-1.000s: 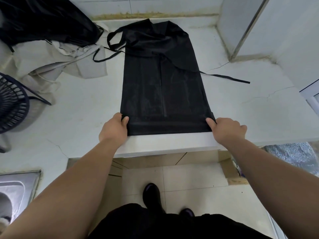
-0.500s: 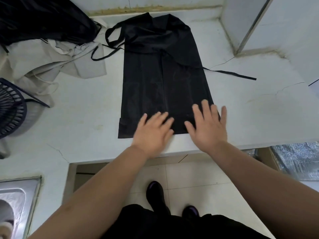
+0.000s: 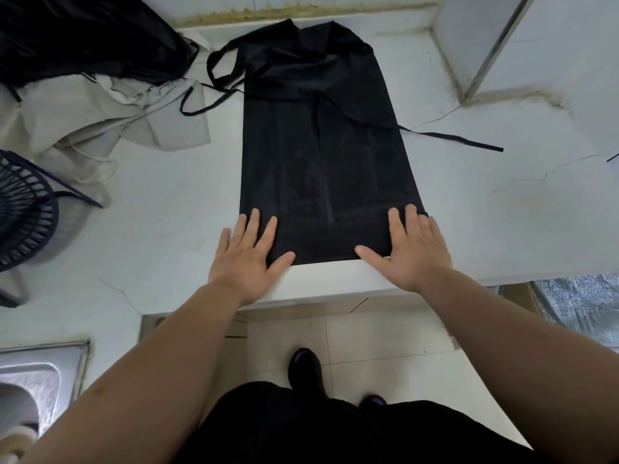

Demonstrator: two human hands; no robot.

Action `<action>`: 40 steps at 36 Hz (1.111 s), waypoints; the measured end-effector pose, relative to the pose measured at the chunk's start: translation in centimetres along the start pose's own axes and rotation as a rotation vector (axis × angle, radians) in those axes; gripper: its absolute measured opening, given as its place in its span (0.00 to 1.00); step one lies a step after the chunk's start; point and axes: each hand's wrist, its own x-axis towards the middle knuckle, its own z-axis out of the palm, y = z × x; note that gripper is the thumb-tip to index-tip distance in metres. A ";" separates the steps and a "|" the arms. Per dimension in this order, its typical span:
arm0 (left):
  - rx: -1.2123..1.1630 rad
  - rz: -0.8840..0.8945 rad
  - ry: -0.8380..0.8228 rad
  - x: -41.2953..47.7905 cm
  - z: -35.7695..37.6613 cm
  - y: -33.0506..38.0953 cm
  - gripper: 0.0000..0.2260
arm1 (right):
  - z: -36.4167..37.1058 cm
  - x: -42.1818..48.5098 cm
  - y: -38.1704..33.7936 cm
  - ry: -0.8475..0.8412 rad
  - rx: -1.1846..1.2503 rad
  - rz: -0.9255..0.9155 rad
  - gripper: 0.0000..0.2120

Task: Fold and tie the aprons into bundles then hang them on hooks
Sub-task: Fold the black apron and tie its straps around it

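White cracked counter (image 3: 502, 212), tiled floor below.
Black apron (image 3: 321, 155) lies flat; left hand (image 3: 246, 259) and right hand (image 3: 413, 251) press it, fingers straight. Beige cloth (image 3: 110, 125) near.

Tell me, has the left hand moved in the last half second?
Yes. The left hand slid left along the apron hem, from near its middle out to the near left corner, by the counter edge.
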 end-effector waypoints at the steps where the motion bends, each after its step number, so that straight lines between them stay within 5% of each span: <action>1: -0.014 0.006 -0.006 0.0 -0.1 0.0 0.34 | -0.1 -0.1 0.2 -0.005 0.001 -0.003 0.49; 5: -0.020 -0.004 -0.041 -0.1 -0.4 0.1 0.43 | -0.5 0.1 0.9 -0.038 0.001 -0.067 0.54; 15: 0.145 0.104 0.101 0.3 -2.4 0.6 0.44 | -2.0 -0.7 -0.7 0.040 -0.154 -0.218 0.26; 18: 0.131 0.122 0.102 0.5 -2.6 0.4 0.41 | -2.4 -0.6 -1.3 0.002 0.026 -0.191 0.23; 22: -0.014 0.154 0.152 0.9 -3.5 -0.5 0.28 | -3.2 -0.1 -1.5 0.003 0.305 -0.060 0.21; 27: -0.500 0.007 0.062 1.8 -5.4 -2.3 0.09 | -5.9 1.3 -0.9 -0.169 0.269 -0.146 0.14; 29: -0.725 -0.045 0.012 2.1 -5.6 -2.9 0.05 | -6.9 1.7 -0.5 -0.272 0.194 -0.177 0.24; 34: -1.074 -0.168 0.061 2.5 -5.2 -3.3 0.06 | -7.1 3.3 0.6 -0.178 0.076 -0.164 0.09; 40: -1.041 -0.288 0.223 3.4 -4.0 -2.9 0.12 | -7.8 4.8 2.5 -0.116 0.585 -0.006 0.05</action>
